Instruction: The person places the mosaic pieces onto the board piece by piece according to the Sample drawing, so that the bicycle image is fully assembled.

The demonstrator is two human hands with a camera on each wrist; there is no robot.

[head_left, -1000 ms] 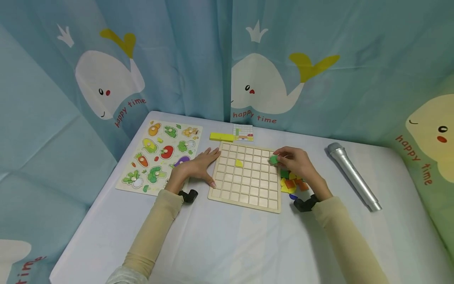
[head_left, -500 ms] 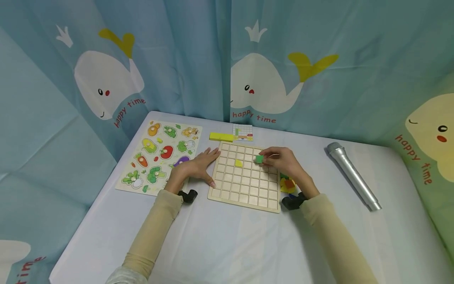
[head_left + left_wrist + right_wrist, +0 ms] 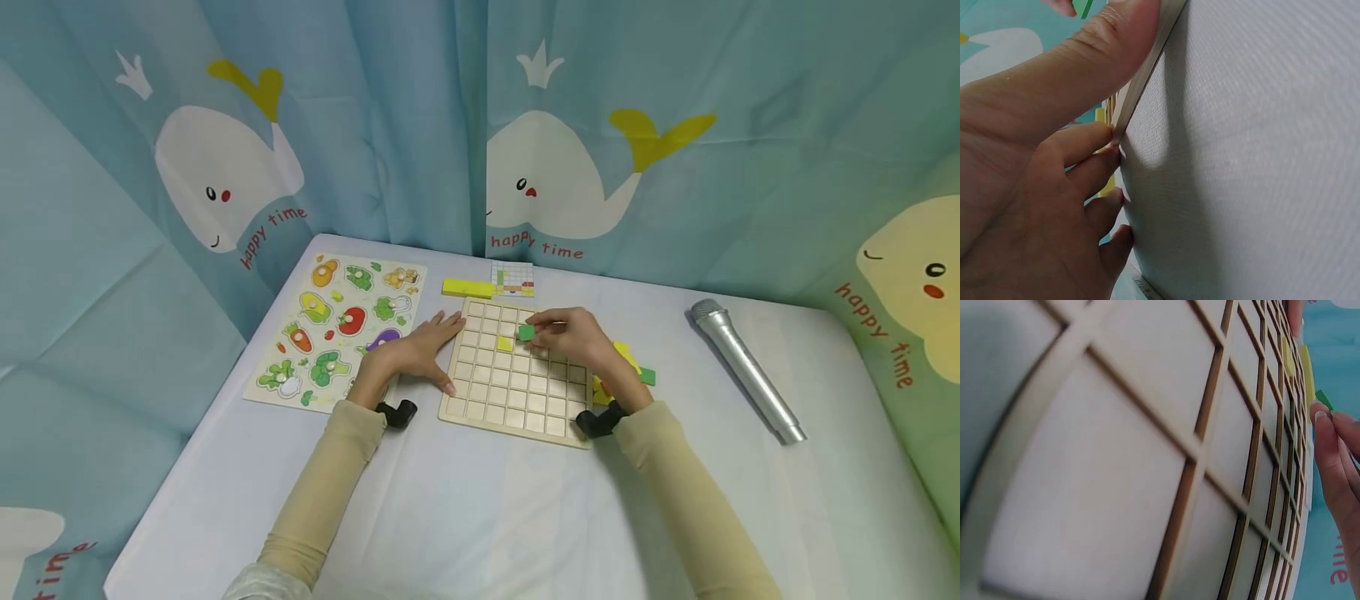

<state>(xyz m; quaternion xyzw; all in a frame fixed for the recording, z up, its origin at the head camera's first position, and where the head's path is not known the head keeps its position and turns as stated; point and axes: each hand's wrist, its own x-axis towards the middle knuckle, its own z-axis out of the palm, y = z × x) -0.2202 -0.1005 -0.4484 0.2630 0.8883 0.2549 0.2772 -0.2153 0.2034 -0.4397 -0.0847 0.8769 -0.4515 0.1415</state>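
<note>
Head view shows a wooden grid board (image 3: 517, 392). Over its far half, the right hand (image 3: 576, 337) pinches a green tile (image 3: 527, 332) between thumb and fingers. The left hand (image 3: 420, 350) is released, with fingers spread; its thumb touches the board's left edge. A yellow piece (image 3: 506, 343) lies on the board. A silver microphone (image 3: 748, 371) is well right of the board.

I see the left arm (image 3: 326, 492) stretched up from the frame's lower left, the left hand (image 3: 412, 350) spread left of centre, thumb (image 3: 1091, 69) wide of the fingers (image 3: 1094, 172). The right arm (image 3: 697, 500) slants in from the lower right; the right hand (image 3: 581, 337) pinches right of centre.
</note>
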